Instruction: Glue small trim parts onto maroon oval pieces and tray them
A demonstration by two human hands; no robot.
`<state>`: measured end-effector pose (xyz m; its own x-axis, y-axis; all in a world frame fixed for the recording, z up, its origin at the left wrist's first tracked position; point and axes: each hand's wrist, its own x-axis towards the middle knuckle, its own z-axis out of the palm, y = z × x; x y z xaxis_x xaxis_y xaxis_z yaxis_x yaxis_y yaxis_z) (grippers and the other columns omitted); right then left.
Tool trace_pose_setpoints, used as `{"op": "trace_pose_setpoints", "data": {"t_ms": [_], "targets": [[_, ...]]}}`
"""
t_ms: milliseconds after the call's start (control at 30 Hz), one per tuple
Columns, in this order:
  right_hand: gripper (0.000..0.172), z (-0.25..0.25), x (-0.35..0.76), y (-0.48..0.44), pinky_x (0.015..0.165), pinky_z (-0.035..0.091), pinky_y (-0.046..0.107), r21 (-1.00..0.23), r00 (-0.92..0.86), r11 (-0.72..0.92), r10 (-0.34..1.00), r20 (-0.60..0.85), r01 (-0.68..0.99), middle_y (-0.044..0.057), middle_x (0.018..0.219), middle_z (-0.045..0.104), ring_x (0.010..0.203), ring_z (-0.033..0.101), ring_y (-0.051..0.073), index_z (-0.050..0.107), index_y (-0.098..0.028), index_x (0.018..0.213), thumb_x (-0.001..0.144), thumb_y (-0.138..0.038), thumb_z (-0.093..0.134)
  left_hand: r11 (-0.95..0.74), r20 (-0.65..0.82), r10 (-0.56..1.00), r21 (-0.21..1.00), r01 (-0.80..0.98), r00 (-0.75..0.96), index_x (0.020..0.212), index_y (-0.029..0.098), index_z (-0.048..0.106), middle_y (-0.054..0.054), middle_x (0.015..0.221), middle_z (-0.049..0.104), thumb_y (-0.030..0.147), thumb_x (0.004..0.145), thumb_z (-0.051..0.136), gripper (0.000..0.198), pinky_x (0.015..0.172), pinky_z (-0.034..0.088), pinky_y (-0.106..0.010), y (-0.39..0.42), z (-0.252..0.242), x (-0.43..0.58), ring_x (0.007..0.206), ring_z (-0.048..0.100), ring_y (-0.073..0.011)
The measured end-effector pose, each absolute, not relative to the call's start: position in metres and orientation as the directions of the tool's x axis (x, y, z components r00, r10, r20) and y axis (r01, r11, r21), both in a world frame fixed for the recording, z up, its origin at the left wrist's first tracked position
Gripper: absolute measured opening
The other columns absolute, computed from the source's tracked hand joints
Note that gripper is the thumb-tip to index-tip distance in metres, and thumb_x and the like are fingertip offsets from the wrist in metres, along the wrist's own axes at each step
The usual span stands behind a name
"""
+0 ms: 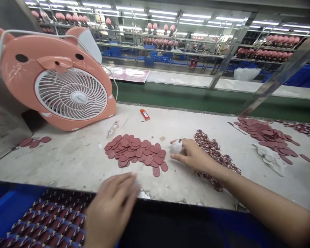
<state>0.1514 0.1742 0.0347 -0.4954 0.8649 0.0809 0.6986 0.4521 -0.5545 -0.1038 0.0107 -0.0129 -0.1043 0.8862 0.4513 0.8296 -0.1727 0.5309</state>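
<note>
My right hand (193,155) reaches over the table with thumb and fingers closed around a small white rounded container (176,147) with a thin dark tip. Just left of it lies a heap of flat reddish-brown oval pieces (134,150) with small holes. Beside the right wrist is a pile of small maroon and white parts (217,155), partly covered by the forearm. My left hand (111,206) hovers at the table's front edge, in front of the ovals. Motion smears its fingers, and I cannot tell whether anything is between them.
A pink animal-shaped fan (11,72) stands at the back left. A red packet (145,114) lies behind the ovals. More ovals (266,132) and a crumpled white cloth (270,158) lie at right. Below the table edge, a blue crate (5,210) holds rows of maroon parts.
</note>
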Motion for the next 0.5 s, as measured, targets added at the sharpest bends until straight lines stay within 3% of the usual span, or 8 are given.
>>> {"op": "trace_pose_setpoints", "data": {"t_ms": [67, 167, 233, 300, 400, 500], "targets": [[0.023, 0.036, 0.147, 0.171, 0.075, 0.047, 0.037, -0.595, -0.508, 0.448, 0.858, 0.077, 0.667, 0.005, 0.086, 0.061, 0.083, 0.058, 0.021, 0.061, -0.015, 0.091, 0.087, -0.038, 0.065, -0.278, 0.383, 0.917, 0.405, 0.871, 0.115, 0.122, 0.027, 0.064, -0.008, 0.116, 0.072, 0.043, 0.082, 0.064, 0.044, 0.090, 0.043, -0.044, 0.021, -0.002, -0.076, 0.107, 0.059, -0.0329], [0.023, 0.043, 0.158, 0.154, 0.075, 0.045, 0.037, -0.681, -0.478, 0.412, 0.872, 0.102, 0.606, 0.007, 0.090, 0.063, 0.082, 0.058, 0.023, 0.061, -0.016, 0.094, 0.089, -0.039, 0.062, -0.394, 0.303, 0.908, 0.372, 0.841, 0.291, 0.138, 0.025, 0.050, -0.010, 0.131, 0.064, 0.050, 0.080, 0.063, 0.065, 0.095, 0.039, -0.046, 0.034, -0.006, -0.057, 0.114, 0.057, -0.0358], [0.026, 0.044, 0.170, 0.134, 0.082, 0.044, 0.040, -0.749, -0.444, 0.374, 0.888, 0.120, 0.547, 0.009, 0.099, 0.063, 0.092, 0.058, 0.026, 0.060, -0.018, 0.102, 0.088, -0.040, 0.062, -0.458, 0.334, 0.878, 0.375, 0.806, 0.343, 0.144, 0.028, 0.039, -0.007, 0.136, 0.061, 0.042, 0.081, 0.066, 0.070, 0.100, 0.035, -0.043, 0.031, -0.015, -0.057, 0.117, 0.057, -0.0326], [0.028, 0.040, 0.178, 0.110, 0.083, 0.045, 0.038, -0.831, -0.413, 0.321, 0.902, 0.122, 0.455, 0.008, 0.101, 0.062, 0.094, 0.058, 0.026, 0.057, -0.019, 0.104, 0.088, -0.042, 0.059, -0.521, 0.402, 0.838, 0.394, 0.757, 0.368, 0.143, 0.034, 0.037, -0.002, 0.129, 0.066, 0.024, 0.084, 0.065, 0.066, 0.101, 0.034, -0.038, 0.020, -0.024, -0.057, 0.114, 0.061, -0.0264], [0.025, 0.026, 0.176, 0.071, 0.060, 0.048, 0.027, -0.924, -0.359, 0.214, 0.929, 0.092, 0.317, 0.001, 0.080, 0.056, 0.068, 0.056, 0.017, 0.046, -0.021, 0.097, 0.091, -0.046, 0.051, -0.490, 0.568, 0.809, 0.512, 0.706, 0.150, 0.130, 0.044, 0.051, 0.003, 0.105, 0.077, 0.001, 0.079, 0.066, 0.068, 0.094, 0.039, -0.034, -0.003, -0.026, -0.042, 0.093, 0.070, -0.0202], [0.031, 0.015, 0.164, 0.042, 0.053, 0.042, 0.022, -0.982, -0.368, 0.008, 0.928, -0.062, 0.187, -0.002, 0.071, 0.051, 0.059, 0.050, 0.013, 0.044, -0.021, 0.091, 0.088, -0.048, 0.059, -0.374, 0.612, 0.774, 0.646, 0.665, -0.160, 0.115, 0.045, 0.065, 0.003, 0.084, 0.080, 0.003, 0.074, 0.072, 0.059, 0.092, 0.043, -0.037, -0.024, -0.021, -0.016, 0.074, 0.070, -0.0216]]}}
